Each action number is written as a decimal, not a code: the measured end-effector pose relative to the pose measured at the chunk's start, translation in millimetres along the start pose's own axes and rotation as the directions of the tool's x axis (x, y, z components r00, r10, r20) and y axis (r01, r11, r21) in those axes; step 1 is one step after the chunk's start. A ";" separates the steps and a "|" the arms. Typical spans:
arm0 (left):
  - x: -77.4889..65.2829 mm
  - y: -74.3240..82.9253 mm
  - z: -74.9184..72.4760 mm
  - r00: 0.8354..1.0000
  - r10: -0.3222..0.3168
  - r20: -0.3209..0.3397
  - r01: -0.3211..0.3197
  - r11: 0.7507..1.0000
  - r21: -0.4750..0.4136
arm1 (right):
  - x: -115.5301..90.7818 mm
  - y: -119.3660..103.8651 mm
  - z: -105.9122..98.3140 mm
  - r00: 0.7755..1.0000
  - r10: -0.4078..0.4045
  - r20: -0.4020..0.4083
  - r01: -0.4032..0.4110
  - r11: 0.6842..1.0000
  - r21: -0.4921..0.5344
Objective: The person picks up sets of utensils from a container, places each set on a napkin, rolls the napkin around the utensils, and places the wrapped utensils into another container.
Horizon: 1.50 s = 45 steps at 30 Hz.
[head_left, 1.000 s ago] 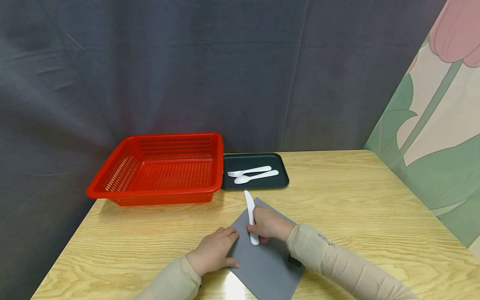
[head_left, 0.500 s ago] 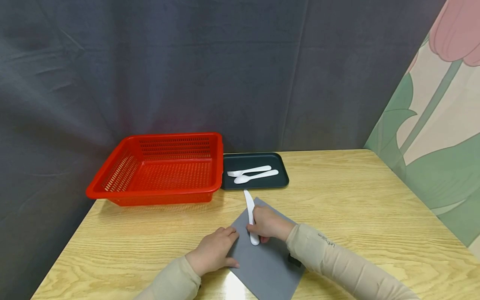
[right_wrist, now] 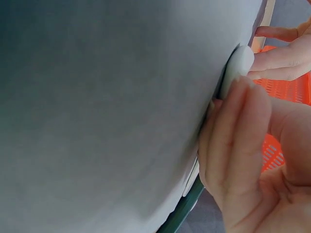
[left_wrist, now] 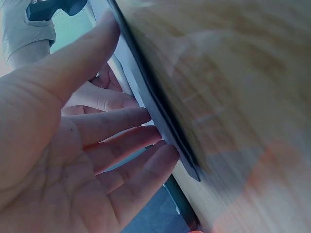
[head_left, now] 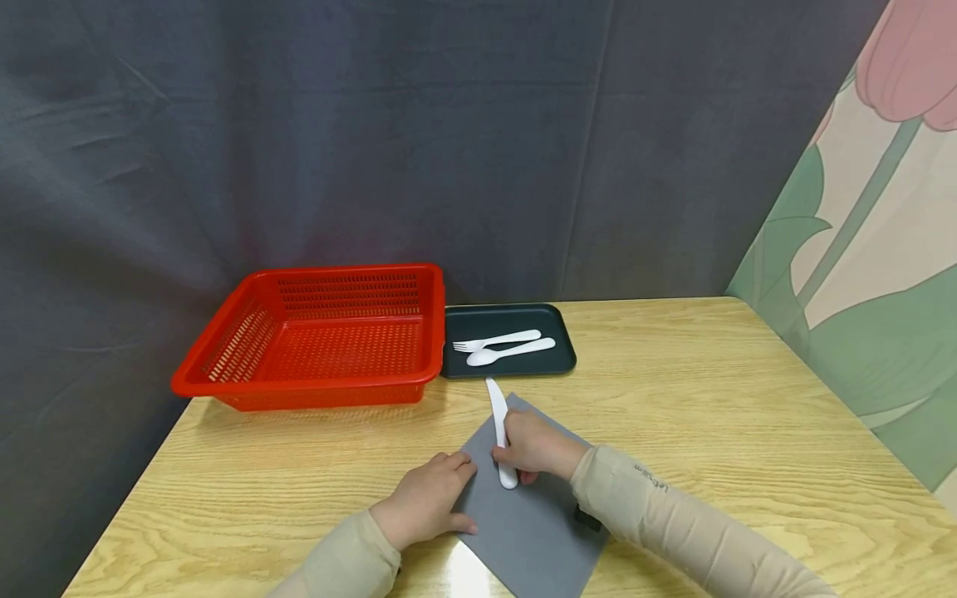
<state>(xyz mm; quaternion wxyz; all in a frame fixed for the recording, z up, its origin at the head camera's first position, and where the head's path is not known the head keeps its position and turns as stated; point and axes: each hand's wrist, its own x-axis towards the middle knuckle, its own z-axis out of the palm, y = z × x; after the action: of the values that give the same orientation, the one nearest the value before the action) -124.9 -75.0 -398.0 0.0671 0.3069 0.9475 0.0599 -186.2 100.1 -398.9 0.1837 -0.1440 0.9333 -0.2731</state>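
A white plastic knife (head_left: 498, 407) lies lengthwise over a grey flat sheet (head_left: 531, 531), its blade tip reaching past the sheet's far corner toward the dark tray. My right hand (head_left: 534, 446) grips the knife's handle with curled fingers; the rounded handle end (right_wrist: 240, 63) shows beyond the fingers in the right wrist view. At the sheet's left edge rests my left hand (head_left: 426, 502), fingers extended and thumb apart. In the left wrist view its fingertips (left_wrist: 167, 151) touch the edge of the sheet, and its palm faces the camera.
A red plastic basket (head_left: 321, 384) stands at the back left of the wooden table (head_left: 710, 399). Against its right side sits a dark green tray (head_left: 561, 361) bearing a white fork (head_left: 508, 338) and a white spoon (head_left: 516, 350). A dark curtain (head_left: 449, 149) hangs behind.
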 end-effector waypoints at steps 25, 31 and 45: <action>-0.1 0.6 -1.2 1.000 -0.006 0.015 0.006 1.000 -0.007 | -0.2 0.6 -7.6 1.000 0.022 0.008 -0.021 0.997 -0.076; -0.3 0.7 -1.4 1.000 -0.005 0.014 0.005 1.000 -0.007 | 0.4 1.1 -8.7 1.000 0.017 -0.006 -0.018 0.995 -0.096; 0.0 -0.1 -2.0 1.000 0.005 0.002 -0.005 1.000 -0.010 | 2.5 4.7 -14.4 0.994 -0.072 -0.084 0.053 0.977 -0.206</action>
<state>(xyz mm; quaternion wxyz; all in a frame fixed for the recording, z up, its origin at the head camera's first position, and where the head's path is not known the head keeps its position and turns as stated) -125.3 -75.2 -396.1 0.0694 0.3090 0.9463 0.0645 -195.3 109.6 -390.9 0.1164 -0.1786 0.9587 -0.1882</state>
